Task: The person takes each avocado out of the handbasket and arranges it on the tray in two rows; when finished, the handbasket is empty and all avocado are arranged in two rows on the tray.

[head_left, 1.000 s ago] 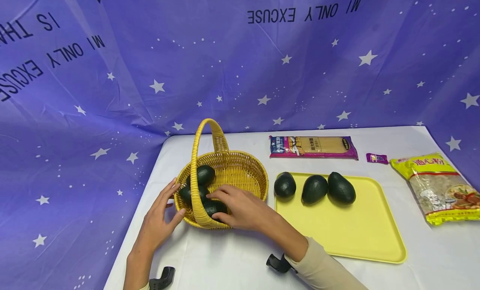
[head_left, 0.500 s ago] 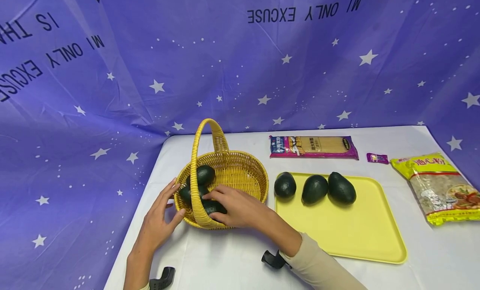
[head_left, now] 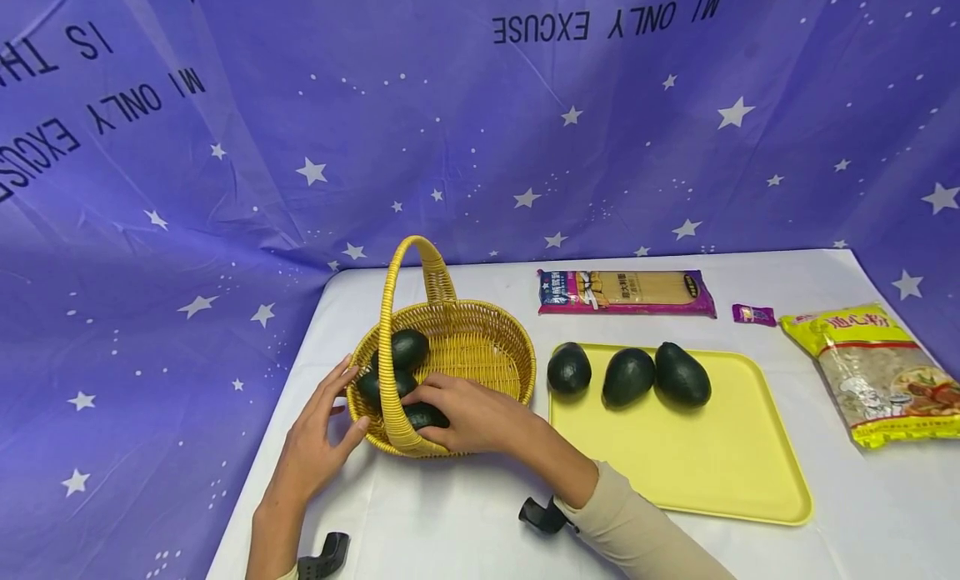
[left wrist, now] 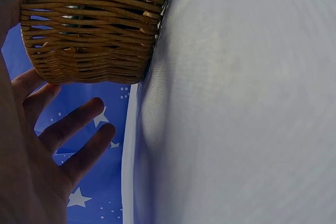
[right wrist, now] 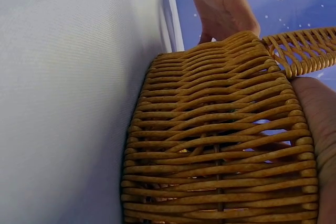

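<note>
Left hand (head_left: 311, 448) wide against the basket (head_left: 480, 359), right hand (head_left: 471, 415) curled around an avocado (head_left: 425, 415).

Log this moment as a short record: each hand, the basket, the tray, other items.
Left hand: at left side of basket, fingers extended
Right hand: in the basket, fingers and thumb around nearest avocado
Basket contents visible: that one, two other avocados
Tray: yellow, three avocados along far side
Beyond tray: noodle packet, small purple packet
Right of tray: bag with yellow ends
</note>
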A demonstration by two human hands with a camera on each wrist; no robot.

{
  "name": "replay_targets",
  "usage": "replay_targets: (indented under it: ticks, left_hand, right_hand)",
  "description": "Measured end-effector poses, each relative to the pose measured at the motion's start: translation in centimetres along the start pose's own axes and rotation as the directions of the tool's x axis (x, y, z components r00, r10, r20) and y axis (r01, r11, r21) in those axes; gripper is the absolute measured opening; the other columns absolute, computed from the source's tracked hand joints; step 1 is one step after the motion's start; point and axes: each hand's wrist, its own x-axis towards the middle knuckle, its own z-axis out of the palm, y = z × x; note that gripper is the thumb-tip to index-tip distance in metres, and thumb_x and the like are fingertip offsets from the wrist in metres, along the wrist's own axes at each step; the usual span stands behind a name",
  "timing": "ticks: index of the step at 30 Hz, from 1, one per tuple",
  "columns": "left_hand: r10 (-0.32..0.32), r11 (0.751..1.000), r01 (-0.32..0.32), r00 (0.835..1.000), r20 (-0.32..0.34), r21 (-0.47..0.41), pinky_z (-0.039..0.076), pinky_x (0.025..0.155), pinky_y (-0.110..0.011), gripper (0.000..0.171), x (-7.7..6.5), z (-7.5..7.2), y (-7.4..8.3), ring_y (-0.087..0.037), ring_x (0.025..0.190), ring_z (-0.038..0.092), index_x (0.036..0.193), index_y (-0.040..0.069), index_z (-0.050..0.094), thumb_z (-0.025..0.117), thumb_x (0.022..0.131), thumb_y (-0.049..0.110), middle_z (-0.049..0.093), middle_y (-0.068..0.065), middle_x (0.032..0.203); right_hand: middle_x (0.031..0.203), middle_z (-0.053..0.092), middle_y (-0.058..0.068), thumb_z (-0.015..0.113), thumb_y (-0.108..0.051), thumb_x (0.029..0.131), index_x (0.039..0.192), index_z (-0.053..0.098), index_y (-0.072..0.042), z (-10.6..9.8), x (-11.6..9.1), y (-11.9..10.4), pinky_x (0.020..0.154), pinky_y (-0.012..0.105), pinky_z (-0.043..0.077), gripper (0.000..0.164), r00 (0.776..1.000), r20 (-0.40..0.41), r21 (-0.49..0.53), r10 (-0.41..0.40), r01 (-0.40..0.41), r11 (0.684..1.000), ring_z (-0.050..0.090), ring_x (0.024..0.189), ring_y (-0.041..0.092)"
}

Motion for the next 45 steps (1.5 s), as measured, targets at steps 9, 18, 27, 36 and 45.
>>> replay_targets:
  ticks: [9,18,27,36,45]
  left_hand:
    - [0.000,1.000,0.000,1.000,0.000,0.002,0.052,0.100,-0.013,0.076,-0.01,-0.04,0.13,-0.018,0.123,0.062,0.165,0.018,0.044,0.076,0.096,0.018,0.039,-0.002,0.173]
    - [-0.003,1.000,0.003,1.000,0.004,0.009,0.052,0.100,-0.014,0.077,-0.03,-0.01,-0.01,-0.018,0.123,0.062,0.166,0.018,0.043,0.077,0.096,0.018,0.037,0.000,0.174]
    - [-0.028,0.999,0.028,0.999,0.018,0.016,0.052,0.101,-0.015,0.077,-0.04,-0.12,0.08,-0.018,0.124,0.062,0.166,0.018,0.044,0.077,0.096,0.019,0.036,0.002,0.174]
    - [-0.036,0.999,0.036,0.999,0.023,0.018,0.053,0.101,-0.016,0.078,-0.03,-0.09,0.12,-0.017,0.126,0.061,0.166,0.021,0.043,0.077,0.096,0.020,0.036,0.001,0.174]
    - [-0.033,0.999,0.033,0.999,0.018,0.019,0.052,0.101,-0.013,0.077,-0.09,-0.06,0.12,-0.017,0.125,0.062,0.166,0.020,0.043,0.077,0.097,0.019,0.036,0.002,0.174]
  right_hand:
    - [0.137,0.066,0.000,0.079,-0.029,0.100,0.140,0.070,-0.018,-0.03,-0.07,0.06,0.105,0.023,0.055,0.043,0.999,0.015,0.043,0.046,-0.047,0.998,0.064,0.123,0.009]
    - [0.134,0.065,-0.001,0.080,-0.032,0.099,0.139,0.072,-0.020,-0.06,-0.25,-0.05,0.101,0.024,0.057,0.043,0.995,0.008,0.042,0.095,-0.096,0.995,0.065,0.118,0.010]
    - [0.123,0.061,-0.001,0.083,-0.038,0.095,0.137,0.073,-0.019,-0.11,-0.47,0.02,0.095,0.023,0.058,0.047,0.994,-0.080,-0.017,0.070,-0.071,0.997,0.063,0.108,0.010]
    - [0.122,0.061,0.001,0.084,-0.040,0.094,0.136,0.073,-0.017,-0.01,-0.70,0.16,0.093,0.024,0.058,0.050,0.989,-0.147,-0.032,0.031,-0.037,0.999,0.062,0.106,0.011]
    - [0.127,0.061,0.002,0.084,-0.039,0.094,0.137,0.072,-0.017,-0.01,-0.92,0.09,0.093,0.026,0.059,0.049,0.982,-0.190,-0.034,0.006,-0.013,0.999,0.063,0.110,0.012]
